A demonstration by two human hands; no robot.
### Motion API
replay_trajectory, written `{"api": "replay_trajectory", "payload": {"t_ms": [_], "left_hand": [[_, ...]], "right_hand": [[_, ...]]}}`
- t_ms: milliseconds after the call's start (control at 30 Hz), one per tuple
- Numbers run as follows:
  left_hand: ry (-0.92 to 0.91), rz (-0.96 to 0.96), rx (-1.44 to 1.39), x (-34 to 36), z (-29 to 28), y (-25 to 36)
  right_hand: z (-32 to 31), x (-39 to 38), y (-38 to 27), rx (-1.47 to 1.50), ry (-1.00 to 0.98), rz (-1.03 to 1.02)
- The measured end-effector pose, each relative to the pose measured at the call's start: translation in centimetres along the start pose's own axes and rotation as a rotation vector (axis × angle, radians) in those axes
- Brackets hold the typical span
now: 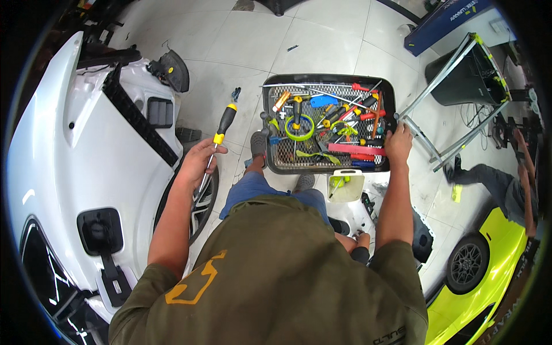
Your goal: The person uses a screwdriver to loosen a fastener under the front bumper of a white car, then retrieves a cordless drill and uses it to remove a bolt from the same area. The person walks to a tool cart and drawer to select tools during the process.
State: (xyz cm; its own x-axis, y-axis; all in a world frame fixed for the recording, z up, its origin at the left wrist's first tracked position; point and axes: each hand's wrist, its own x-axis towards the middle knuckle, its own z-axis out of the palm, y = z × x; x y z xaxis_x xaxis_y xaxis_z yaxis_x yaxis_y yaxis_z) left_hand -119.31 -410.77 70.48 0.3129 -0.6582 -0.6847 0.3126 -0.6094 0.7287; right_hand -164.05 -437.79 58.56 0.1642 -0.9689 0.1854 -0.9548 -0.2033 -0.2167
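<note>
My left hand (201, 160) is closed round the shaft of a screwdriver (226, 121), whose black and yellow handle points up and away from me. In front of me is a black mesh tool tray (328, 79). My right hand (398, 144) is closed on its right rim, the fingertips partly hidden. Inside the tray lie several screwdrivers (339, 115), a roll of yellow-green tape (299, 137), a blue tool (324, 100) and a long pinkish-red strip (356, 149) reaching toward my right hand.
A white car (52, 155) with its fuel flap open stands at left. Below the tray is a cream bin (345, 185). A metal frame (422, 138) stands around a dark bin (457, 77) at right, near another person (500, 184) and a yellow-green car (489, 276).
</note>
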Motion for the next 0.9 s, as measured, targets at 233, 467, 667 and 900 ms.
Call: {"api": "replay_trajectory", "payload": {"t_ms": [233, 467, 667, 900], "left_hand": [[-0.013, 0.001, 0.165, 8.6, -4.1, 6.3], [-0.175, -0.008, 0.181, 13.8, -4.5, 10.0], [-0.226, -0.068, 0.283, 15.2, -4.7, 9.8], [-0.276, -0.021, 0.325, 13.0, -2.8, 10.8]], "right_hand": [[3.9, -0.1, -22.6, 0.344, -0.362, -0.451], [10.5, 0.4, -30.6, -0.020, -0.416, -0.548], [10.0, 0.6, -30.5, -0.169, -0.475, -0.654], [7.0, 1.5, -29.0, 0.029, -0.417, -0.872]]}}
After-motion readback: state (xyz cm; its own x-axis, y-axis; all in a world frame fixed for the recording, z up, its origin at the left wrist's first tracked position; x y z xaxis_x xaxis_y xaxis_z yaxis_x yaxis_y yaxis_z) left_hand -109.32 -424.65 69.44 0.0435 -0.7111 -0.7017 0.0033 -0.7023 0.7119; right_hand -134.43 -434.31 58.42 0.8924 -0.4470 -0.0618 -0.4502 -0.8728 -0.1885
